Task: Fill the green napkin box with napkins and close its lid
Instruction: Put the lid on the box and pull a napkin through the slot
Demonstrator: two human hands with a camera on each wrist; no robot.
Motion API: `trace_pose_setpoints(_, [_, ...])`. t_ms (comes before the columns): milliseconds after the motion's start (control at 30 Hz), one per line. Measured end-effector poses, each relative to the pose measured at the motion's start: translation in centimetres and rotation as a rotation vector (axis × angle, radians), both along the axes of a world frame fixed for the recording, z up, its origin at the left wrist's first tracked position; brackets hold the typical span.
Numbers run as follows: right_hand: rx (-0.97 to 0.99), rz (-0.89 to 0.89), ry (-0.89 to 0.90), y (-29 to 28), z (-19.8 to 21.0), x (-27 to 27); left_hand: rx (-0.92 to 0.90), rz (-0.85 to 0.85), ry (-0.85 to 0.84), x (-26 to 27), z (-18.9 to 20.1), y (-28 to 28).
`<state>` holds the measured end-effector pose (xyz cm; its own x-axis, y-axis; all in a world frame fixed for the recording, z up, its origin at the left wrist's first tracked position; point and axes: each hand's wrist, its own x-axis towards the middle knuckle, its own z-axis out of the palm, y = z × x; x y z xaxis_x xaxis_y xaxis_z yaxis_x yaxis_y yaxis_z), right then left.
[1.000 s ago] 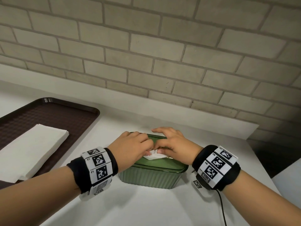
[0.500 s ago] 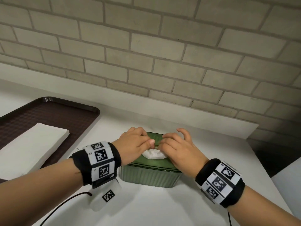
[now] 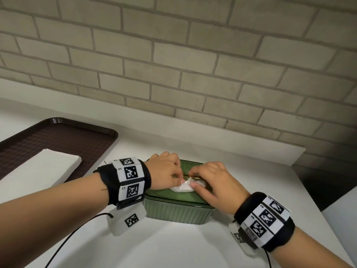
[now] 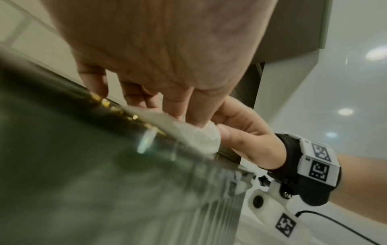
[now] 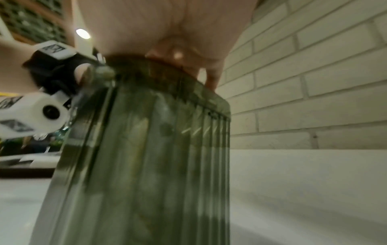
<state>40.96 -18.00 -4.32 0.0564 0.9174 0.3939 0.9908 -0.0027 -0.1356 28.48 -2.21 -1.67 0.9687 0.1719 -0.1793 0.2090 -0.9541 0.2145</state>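
The green ribbed napkin box (image 3: 177, 211) stands on the white counter with its lid down. A white napkin tuft (image 3: 183, 187) sticks up through the slot in the lid. My left hand (image 3: 178, 177) sits on the left part of the lid, fingers curled, pinching the tuft's left side. My right hand (image 3: 193, 181) lies over the right part and pinches the tuft between thumb and forefinger. The left wrist view shows the napkin tuft (image 4: 201, 137) held between both hands' fingertips above the box (image 4: 83, 165). In the right wrist view, the box wall (image 5: 146, 157) fills the frame under my palm.
A brown tray (image 3: 58, 140) lies at the left with a stack of white napkins (image 3: 38, 171) on it. A brick wall with a white ledge (image 3: 212, 136) runs close behind the box. The counter's right edge (image 3: 309, 190) drops off past my right wrist.
Both hands have drawn closer over the slot, and their fingertips now pinch the napkin tuft, which stands a little higher. The box has not moved.
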Motion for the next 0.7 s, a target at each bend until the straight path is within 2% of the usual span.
trace_pose_setpoints(67, [-0.136,-0.004,0.114,-0.4,0.4,0.4,-0.014,0.02,0.011,0.0,0.0,0.2])
trace_pose_setpoints(233, [-0.379,-0.084,0.116,-1.5,0.0,1.7,-0.037,0.029,-0.002,-0.2,-0.3,0.3])
trace_pose_setpoints(333, [-0.458,-0.145,0.269,-2.1,-0.4,2.4,-0.044,0.029,-0.024,-0.2,-0.5,0.3])
trace_pose_setpoints(500, [-0.446,-0.136,0.493,-1.8,-0.2,2.5,-0.078,0.024,-0.069,0.2,-1.0,0.2])
trace_pose_setpoints(700, [-0.38,-0.12,0.493,-1.3,-0.3,2.5,-0.054,-0.013,-0.122,0.6,-1.3,0.2])
